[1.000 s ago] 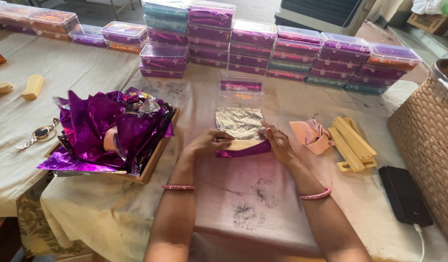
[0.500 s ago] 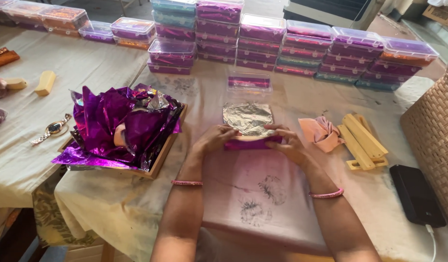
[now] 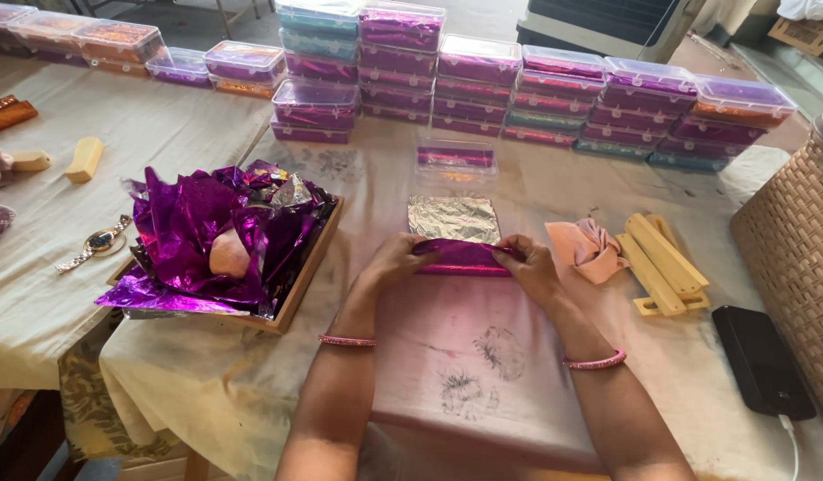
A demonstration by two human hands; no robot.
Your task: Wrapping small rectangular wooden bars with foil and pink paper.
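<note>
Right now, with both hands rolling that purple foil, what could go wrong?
The foil looks thin, so the left hand and right hand pinching its ends might tear or crease it. The silver flap lies loose behind and could wrinkle. The pink cloth sits close and could snag.

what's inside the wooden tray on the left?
The wooden tray holds a crumpled heap of purple foil sheets, some with the silver side up, and one pale rounded lump showing through. The foil covers the tray floor and anything under it.
</note>
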